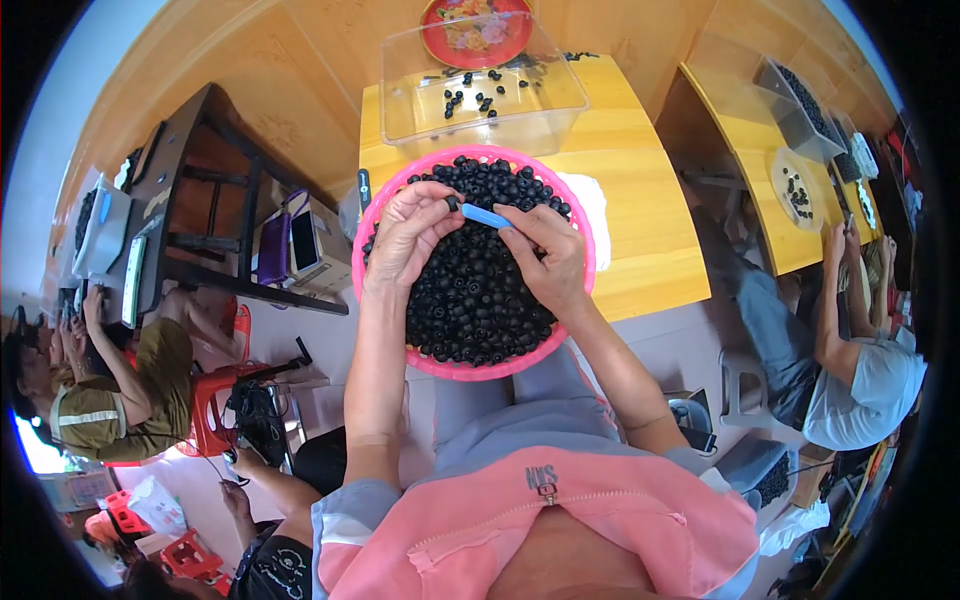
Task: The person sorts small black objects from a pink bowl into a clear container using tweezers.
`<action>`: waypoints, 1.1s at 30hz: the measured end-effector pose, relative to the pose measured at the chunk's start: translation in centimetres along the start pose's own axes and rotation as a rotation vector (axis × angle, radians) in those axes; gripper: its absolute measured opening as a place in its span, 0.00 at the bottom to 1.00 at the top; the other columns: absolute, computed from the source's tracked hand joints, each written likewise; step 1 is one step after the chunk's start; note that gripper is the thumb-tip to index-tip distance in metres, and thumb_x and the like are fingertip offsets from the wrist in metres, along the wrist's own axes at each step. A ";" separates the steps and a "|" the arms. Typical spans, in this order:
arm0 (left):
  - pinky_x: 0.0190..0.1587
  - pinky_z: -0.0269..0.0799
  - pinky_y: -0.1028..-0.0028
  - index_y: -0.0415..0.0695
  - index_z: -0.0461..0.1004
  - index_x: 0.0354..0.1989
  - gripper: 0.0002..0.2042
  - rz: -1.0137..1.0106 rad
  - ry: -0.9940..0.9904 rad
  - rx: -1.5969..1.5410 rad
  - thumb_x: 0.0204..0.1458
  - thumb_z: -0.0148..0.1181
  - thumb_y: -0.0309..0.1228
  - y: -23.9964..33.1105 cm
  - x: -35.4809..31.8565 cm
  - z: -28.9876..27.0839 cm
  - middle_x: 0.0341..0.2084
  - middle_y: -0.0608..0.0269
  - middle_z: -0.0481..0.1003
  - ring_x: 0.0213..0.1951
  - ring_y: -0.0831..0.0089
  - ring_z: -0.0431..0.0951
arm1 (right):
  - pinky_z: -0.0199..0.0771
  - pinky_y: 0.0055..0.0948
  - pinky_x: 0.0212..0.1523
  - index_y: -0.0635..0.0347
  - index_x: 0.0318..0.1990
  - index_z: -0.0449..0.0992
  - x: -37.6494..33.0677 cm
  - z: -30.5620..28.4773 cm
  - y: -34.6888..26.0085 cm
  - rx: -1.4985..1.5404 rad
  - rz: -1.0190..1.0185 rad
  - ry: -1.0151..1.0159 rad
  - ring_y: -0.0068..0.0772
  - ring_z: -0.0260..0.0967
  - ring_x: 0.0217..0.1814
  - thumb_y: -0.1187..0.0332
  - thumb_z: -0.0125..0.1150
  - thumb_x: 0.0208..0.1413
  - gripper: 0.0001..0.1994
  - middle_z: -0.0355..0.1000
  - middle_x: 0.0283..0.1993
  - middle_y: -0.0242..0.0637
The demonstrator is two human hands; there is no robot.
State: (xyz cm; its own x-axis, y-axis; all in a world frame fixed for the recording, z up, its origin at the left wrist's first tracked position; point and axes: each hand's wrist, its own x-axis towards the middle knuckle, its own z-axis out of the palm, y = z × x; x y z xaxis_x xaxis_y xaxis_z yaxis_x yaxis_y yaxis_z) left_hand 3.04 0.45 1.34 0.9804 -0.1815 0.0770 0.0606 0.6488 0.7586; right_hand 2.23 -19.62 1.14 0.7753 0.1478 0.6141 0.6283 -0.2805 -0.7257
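A pink plastic basket (588, 262) rests against the near edge of the table, above my lap, heaped with small round black beads (480, 290). My left hand (408, 230) pinches a single black bead (452, 203) between thumb and fingertips over the heap. In my right hand (546, 252) is a small tool with a flat light-blue handle (485, 216), held between thumb and fingers. Its left end points at the bead; whether the tip touches the bead is too small to tell.
A clear plastic box (575, 105) with several black beads stands on the yellow table (650, 200), a red flowered tray (478, 30) behind it. White cloth (588, 205) lies right of the basket. People work at a dark table (150, 215) on the left and a yellow table (745, 150) on the right.
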 end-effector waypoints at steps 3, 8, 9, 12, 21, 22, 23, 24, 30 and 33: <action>0.42 0.77 0.72 0.39 0.74 0.38 0.07 -0.006 0.018 0.015 0.51 0.57 0.20 0.0 0.0 0.1 0.36 0.56 0.76 0.36 0.70 0.78 | 0.59 0.23 0.21 0.61 0.41 0.78 0.0 0.0 0.1 -0.009 -0.009 0.005 0.24 0.61 0.21 0.77 0.62 0.48 0.11 0.65 0.22 0.33; 0.41 0.77 0.73 0.39 0.74 0.38 0.07 -0.022 0.006 -0.015 0.50 0.58 0.20 -0.2 0.0 -0.4 0.35 0.56 0.77 0.35 0.71 0.78 | 0.62 0.31 0.24 0.61 0.38 0.79 -0.1 0.2 -0.1 -0.022 0.026 0.003 0.34 0.63 0.22 0.75 0.64 0.45 0.10 0.67 0.22 0.37; 0.41 0.77 0.73 0.39 0.74 0.38 0.07 -0.021 0.005 -0.015 0.50 0.58 0.20 -0.2 0.0 -0.4 0.35 0.56 0.77 0.35 0.71 0.78 | 0.62 0.31 0.24 0.61 0.38 0.79 -0.1 0.2 -0.1 -0.022 0.025 0.003 0.34 0.63 0.22 0.75 0.64 0.45 0.10 0.67 0.22 0.37; 0.40 0.77 0.73 0.39 0.74 0.38 0.07 -0.020 -0.003 -0.027 0.50 0.58 0.20 -0.2 -0.1 -0.4 0.35 0.56 0.77 0.35 0.71 0.78 | 0.62 0.31 0.24 0.61 0.38 0.79 -0.1 0.1 -0.2 -0.019 0.023 -0.001 0.34 0.64 0.23 0.75 0.64 0.45 0.10 0.67 0.22 0.37; 0.39 0.76 0.74 0.38 0.75 0.37 0.06 -0.069 -0.047 -0.178 0.50 0.58 0.20 -0.1 -0.3 0.0 0.35 0.58 0.76 0.33 0.72 0.77 | 0.63 0.32 0.25 0.59 0.40 0.79 0.0 0.1 -0.3 -0.045 -0.029 0.006 0.35 0.63 0.24 0.74 0.65 0.45 0.12 0.66 0.22 0.37; 0.39 0.76 0.74 0.38 0.75 0.36 0.06 -0.078 -0.053 -0.184 0.50 0.58 0.20 -0.1 -0.3 0.0 0.35 0.58 0.76 0.33 0.72 0.77 | 0.63 0.32 0.25 0.59 0.40 0.79 0.0 0.1 -0.4 -0.047 -0.034 0.005 0.35 0.63 0.24 0.74 0.65 0.45 0.12 0.66 0.22 0.37; 0.39 0.76 0.74 0.39 0.75 0.36 0.06 -0.087 -0.060 -0.191 0.50 0.58 0.20 -0.1 -0.3 0.0 0.34 0.58 0.76 0.33 0.72 0.77 | 0.63 0.32 0.24 0.59 0.40 0.79 0.0 0.0 -0.4 -0.048 -0.039 0.003 0.35 0.63 0.24 0.74 0.65 0.45 0.12 0.66 0.22 0.37; 0.39 0.76 0.74 0.39 0.75 0.36 0.06 -0.086 -0.059 -0.191 0.50 0.58 0.20 -0.1 -0.3 -0.1 0.34 0.58 0.76 0.33 0.72 0.77 | 0.63 0.32 0.24 0.59 0.40 0.79 0.0 0.0 -0.4 -0.048 -0.039 0.003 0.35 0.63 0.24 0.74 0.65 0.45 0.12 0.66 0.22 0.37; 0.39 0.76 0.74 0.39 0.75 0.35 0.05 -0.039 -0.227 -0.199 0.50 0.58 0.19 -0.2 -0.1 -0.3 0.34 0.58 0.76 0.32 0.72 0.77 | 0.62 0.30 0.23 0.61 0.41 0.79 0.3 0.1 0.7 -0.147 -0.012 0.052 0.33 0.62 0.22 0.75 0.64 0.46 0.12 0.64 0.21 0.37; 0.38 0.76 0.74 0.39 0.75 0.34 0.04 -0.069 -0.173 -0.175 0.49 0.58 0.20 -0.3 -0.2 -0.2 0.33 0.58 0.76 0.32 0.71 0.77 | 0.60 0.28 0.21 0.62 0.41 0.79 0.5 -0.2 0.8 -0.040 0.111 0.149 0.30 0.61 0.20 0.76 0.63 0.47 0.12 0.64 0.20 0.37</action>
State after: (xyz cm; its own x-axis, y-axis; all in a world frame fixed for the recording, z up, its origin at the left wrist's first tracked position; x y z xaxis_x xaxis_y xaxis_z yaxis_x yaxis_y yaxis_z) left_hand 2.83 0.41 0.94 0.9271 -0.3437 0.1494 0.1728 0.7458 0.6434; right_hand 3.12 -19.99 0.97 0.8196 -0.0270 0.5723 0.5342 -0.3250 -0.7804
